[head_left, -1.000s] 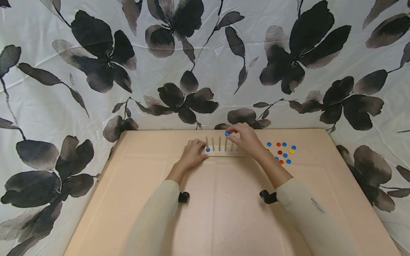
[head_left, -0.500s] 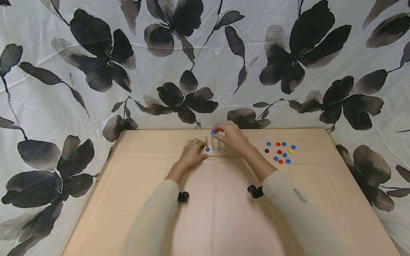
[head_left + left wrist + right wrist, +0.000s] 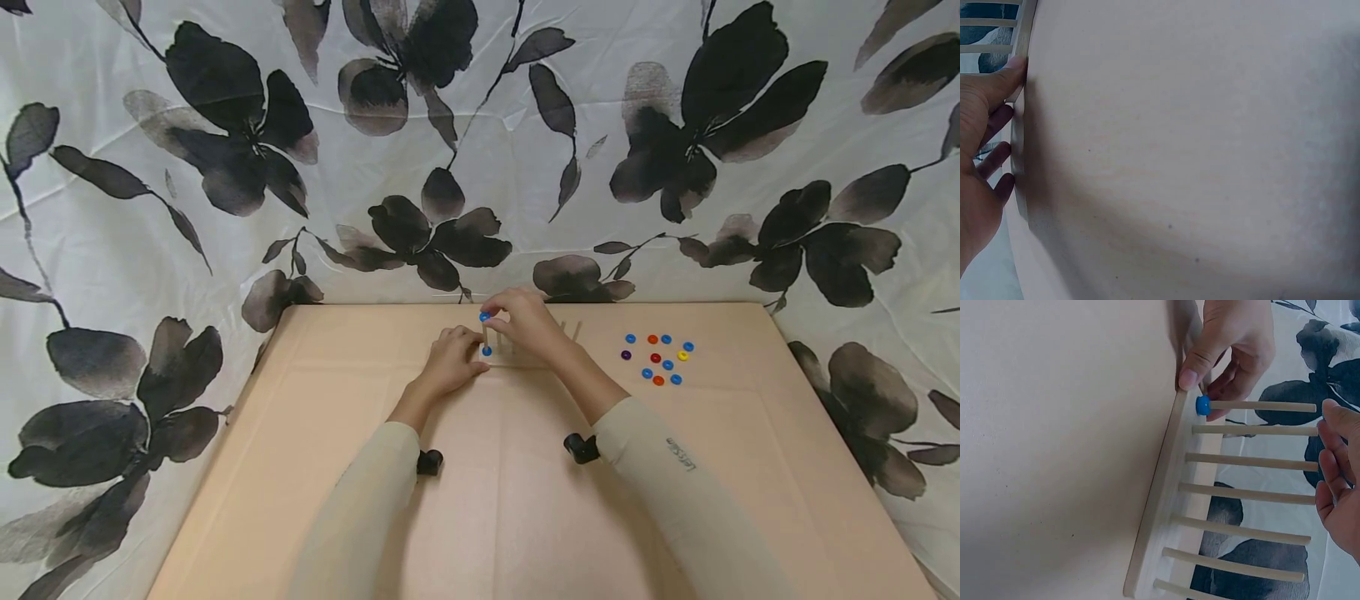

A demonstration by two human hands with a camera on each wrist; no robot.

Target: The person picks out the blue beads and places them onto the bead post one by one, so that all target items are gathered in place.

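A wooden peg rack point(image 3: 1159, 494) with a row of upright pegs stands near the table's far edge. My left hand point(image 3: 453, 362) grips its left end, thumb on the front of the base in the left wrist view. At the foot of the leftmost peg point(image 3: 1266, 406) sits a blue ring point(image 3: 1202, 405). My right hand point(image 3: 525, 321) pinches another blue ring point(image 3: 484, 317) at the top of that same peg. Whether the peg's tip has entered this ring I cannot tell. In the right wrist view the right-hand fingers point(image 3: 1335, 469) are by the peg tips, and the held ring is hidden.
Right of the rack, several loose rings lie on the tan tabletop point(image 3: 487, 500): blue point(image 3: 667, 365), red point(image 3: 656, 358), orange-red point(image 3: 658, 381), yellow point(image 3: 682, 355) and dark purple point(image 3: 626, 355). A floral cloth point(image 3: 525, 167) hangs behind the table.
My right hand has moved left along the rack with the blue ring, from above the middle pegs to the leftmost peg. The left hand has stayed at the rack's end.
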